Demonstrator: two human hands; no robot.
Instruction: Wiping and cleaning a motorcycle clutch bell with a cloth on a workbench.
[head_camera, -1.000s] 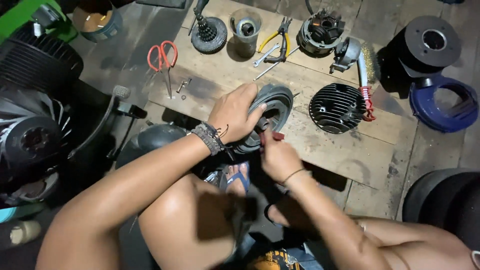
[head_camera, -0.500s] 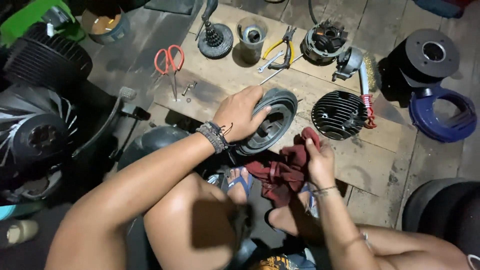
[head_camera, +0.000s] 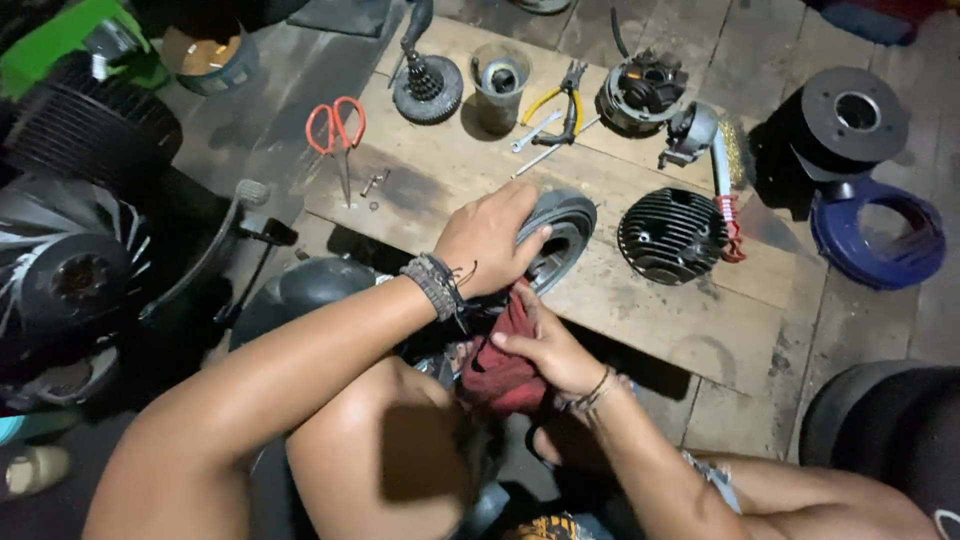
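- Since half a second ago: the red rag (head_camera: 497, 362) has bunched up tighter and moved in under the left wrist; the right hand (head_camera: 548, 345) has come back from the board's edge toward the drum. The left hand hasn't shifted.
- Round grey drum-like part (head_camera: 556, 240) stands tilted on its edge at the near side of the wooden board (head_camera: 640, 300), open face turned to the right.
- Left hand (head_camera: 487, 240) is clamped over the drum's top rim, fingers spread across it, steadying it.
- Right hand is closed on the rag, pressing it just below the drum's lower edge; can't tell whether the cloth actually touches the metal.
- Step in hand, as I read it: wiping down the drum, one hand bracing, the other working the cloth.
- Next move calls for getting the rag onto the open face or rim while the left keeps the part from rolling off the board edge.
- Just right of the drum: black finned cylinder head (head_camera: 672, 236), apart from it.
- Further back on the board: pliers with yellow handles (head_camera: 562, 100), gear cluster (head_camera: 428, 88), red-handled scissors (head_camera: 335, 127) at the left end.
- Off the board to the right: blue ring (head_camera: 880, 240), black pulley (head_camera: 845, 120) on the floor.
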